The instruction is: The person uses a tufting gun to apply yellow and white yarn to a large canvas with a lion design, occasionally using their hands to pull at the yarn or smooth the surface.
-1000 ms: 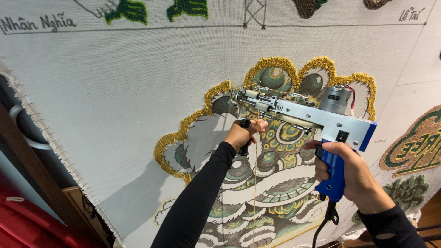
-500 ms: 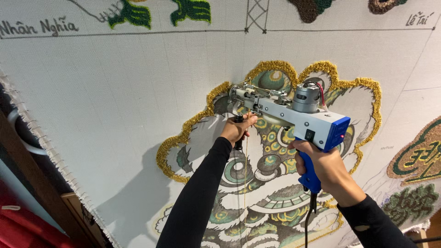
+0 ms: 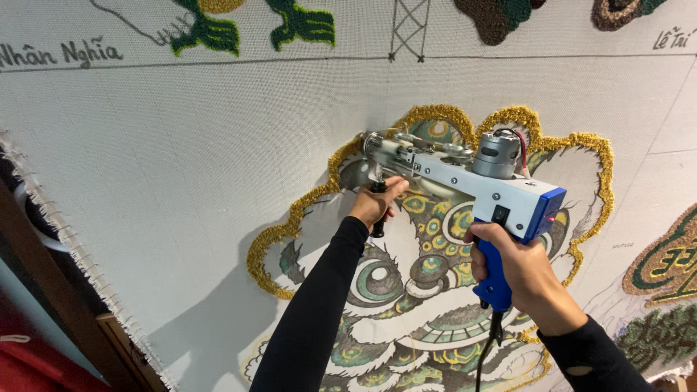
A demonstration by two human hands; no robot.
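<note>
Stretched white backing cloth [image 3: 181, 145] fills the view, pinned along a wooden frame [image 3: 65, 319] at its lower left edge. Tufting gun [image 3: 465, 181] is pressed nose-first against the cloth at the upper left of a printed lion-head design [image 3: 406, 290]. Right hand [image 3: 519, 272]: fingers wrapped fully shut around the blue rear grip. Left hand [image 3: 376, 203]: fingers closed around the black front handle under the nose. Power cord [image 3: 488, 356] hangs from the grip. Progress, judged: gold yarn outline [image 3: 290, 232] runs around the left side and top of the design and down its right; the interior shows only print, so filling appears untouched. Green tufted patches [image 3: 210, 33] sit near the top edge, more tufted motifs [image 3: 668, 261] at the right edge. Versus the frame a second ago: gun and both hands have shifted left and slightly up along the outline.
</note>
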